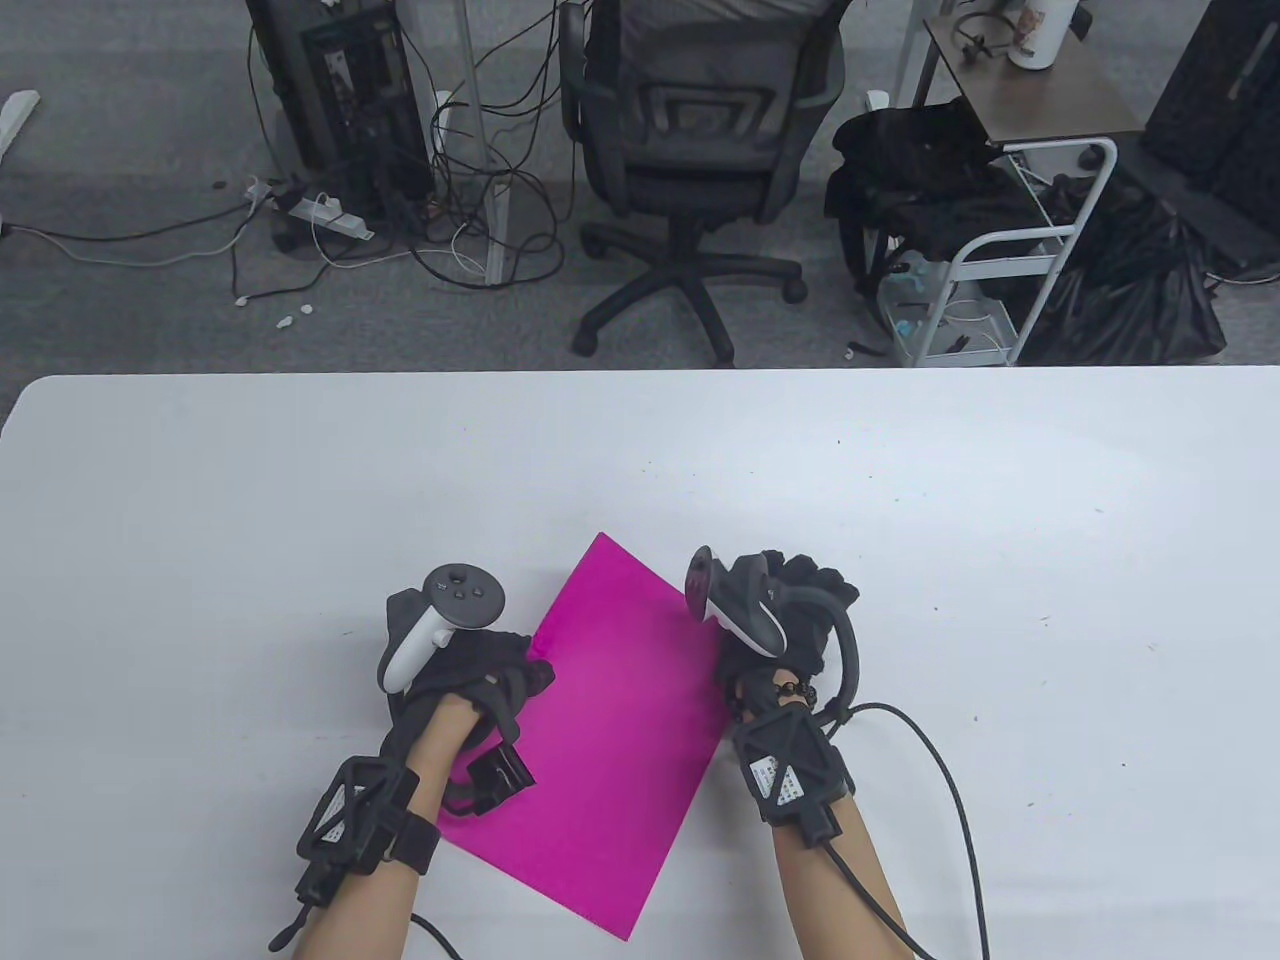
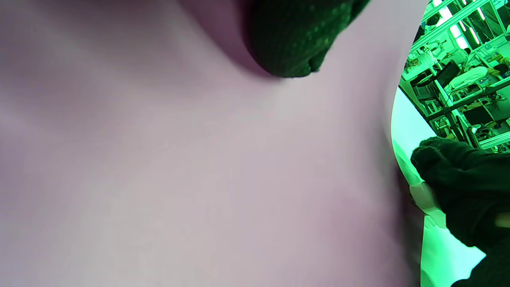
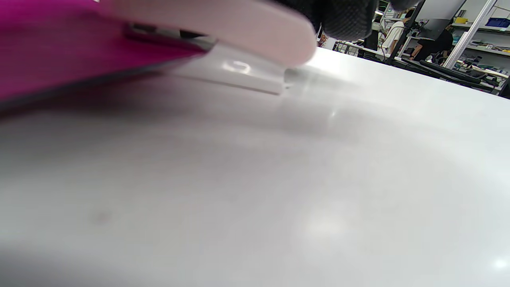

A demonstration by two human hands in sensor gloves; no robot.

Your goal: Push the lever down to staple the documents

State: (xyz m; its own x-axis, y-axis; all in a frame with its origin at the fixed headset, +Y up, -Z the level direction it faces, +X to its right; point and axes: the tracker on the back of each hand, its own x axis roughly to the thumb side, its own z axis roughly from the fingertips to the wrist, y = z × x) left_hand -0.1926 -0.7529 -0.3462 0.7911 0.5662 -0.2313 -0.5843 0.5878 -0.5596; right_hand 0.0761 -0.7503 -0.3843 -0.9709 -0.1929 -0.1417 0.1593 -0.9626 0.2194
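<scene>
1. The big white rectangular table takes up most of the table view. Everything that matters sits near its front edge, between the two arms.

2. Next down is the bright magenta sheet of paper, lying flat and rotated like a diamond. Its left edge is under the left hand and its upper right edge is at the right hand.

3. The left hand, in a black sensor glove with a white tracker on the back, rests on the sheet's left side and looks like it's pinning it down. Can't tell how the fingers are curled though, since the left wrist view is mostly blur with one fingertip poking in.

4. The right hand, black glove and dark tracker, is bunched over the stapler, so I'd call it holding the thing from above.

5. The smallest thing is the pale pink plastic stapler, basically hidden in the table view. The right wrist view shows it on the table with the magenta edge slid into its mouth and a gloved fingertip on top of the lever's front end.

6. My guess on the step: paper's loaded and the press is either starting or about to. The next move needs a firm straight push down on the lever while the left hand keeps the sheet from sliding.
</scene>
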